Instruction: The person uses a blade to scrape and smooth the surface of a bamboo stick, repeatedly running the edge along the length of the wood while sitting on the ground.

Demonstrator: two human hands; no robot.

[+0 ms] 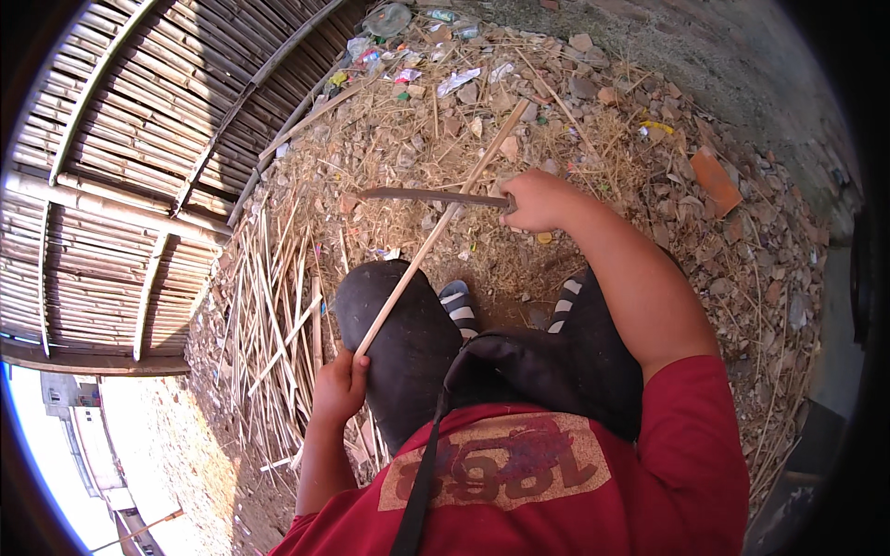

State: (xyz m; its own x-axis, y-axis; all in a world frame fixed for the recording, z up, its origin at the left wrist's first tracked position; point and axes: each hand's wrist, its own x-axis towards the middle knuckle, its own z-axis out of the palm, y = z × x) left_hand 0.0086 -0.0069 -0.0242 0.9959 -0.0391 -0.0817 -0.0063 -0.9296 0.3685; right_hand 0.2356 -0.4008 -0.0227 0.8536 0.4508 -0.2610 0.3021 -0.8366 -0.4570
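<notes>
My left hand [340, 386] is closed round the near end of a long, pale bamboo strip [408, 278]. The strip slants over my left knee and runs up and away to the right. My right hand [538, 201] grips the handle of a dark machete [417, 195], its fingers wrapped round it. The blade points left and lies across the strip, beyond my knees; whether it bites into the strip I cannot tell. Most of the machete's handle is hidden in my fist.
A heap of split bamboo strips [278, 324] lies on the ground to my left. Beyond it stands a bamboo slat wall [130, 139]. Rubble, straw and litter [454, 83] cover the ground ahead. A broken orange brick [716, 183] lies at the right, near a grey wall [742, 83].
</notes>
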